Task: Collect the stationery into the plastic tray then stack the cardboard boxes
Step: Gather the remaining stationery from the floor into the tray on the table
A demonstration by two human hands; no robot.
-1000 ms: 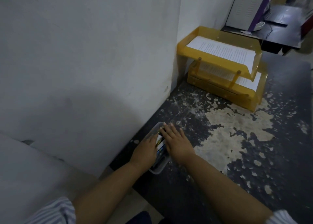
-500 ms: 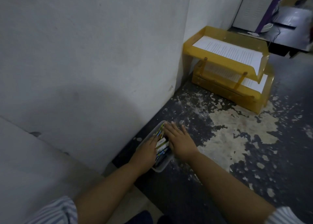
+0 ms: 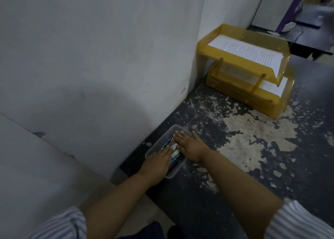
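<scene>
A clear plastic tray sits on the dark worn tabletop, close against the white wall. Colourful stationery, pens and small packets, lies inside it. My left hand rests flat on the tray's near left part, fingers spread over the contents. My right hand lies palm down on the tray's right side, fingers stretched toward its far end. Neither hand grips anything that I can see. No cardboard boxes are in view.
A yellow two-tier paper tray holding printed sheets stands at the back right against the wall. The tabletop has large patches of peeled paint. A pale surface lies to the left, below the wall.
Both hands stay on the tray; the left has slid slightly toward its near end, showing more stationery between the hands. The head camera has shifted a little.
</scene>
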